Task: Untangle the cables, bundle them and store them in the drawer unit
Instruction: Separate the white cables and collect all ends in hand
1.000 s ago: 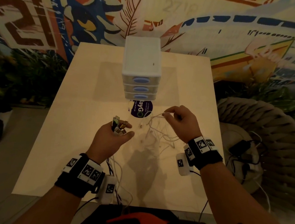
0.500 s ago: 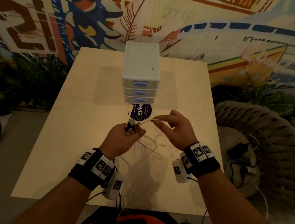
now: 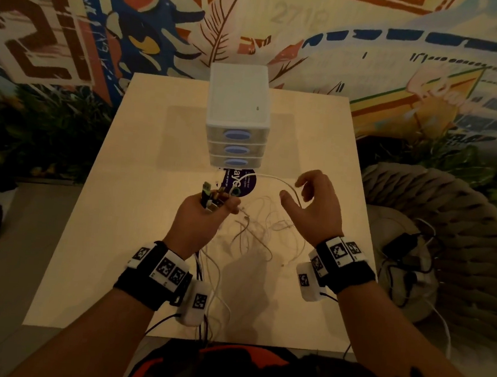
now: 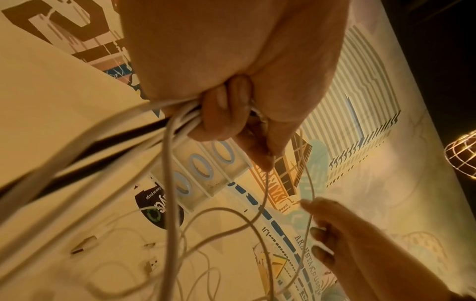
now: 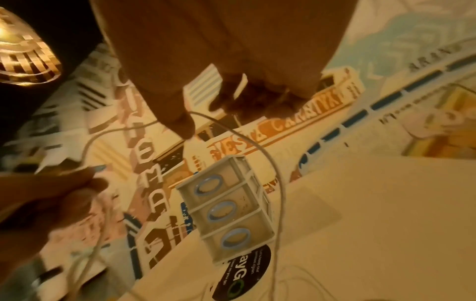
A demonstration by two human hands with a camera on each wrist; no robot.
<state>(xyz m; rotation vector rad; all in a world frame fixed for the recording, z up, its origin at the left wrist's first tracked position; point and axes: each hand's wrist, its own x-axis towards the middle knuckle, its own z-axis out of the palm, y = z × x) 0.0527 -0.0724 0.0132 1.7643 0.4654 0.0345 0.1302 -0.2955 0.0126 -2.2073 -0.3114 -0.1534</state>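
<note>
Cables (image 3: 255, 228) bunch in left grip (image 3: 206, 214), one strand crossing right grip (image 3: 314, 206).

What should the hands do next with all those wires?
Probably slide the right hand along the white cable that loops over it, pulling it free. The left hand already grips the plug ends, but the cables on the table are tangled.
</note>
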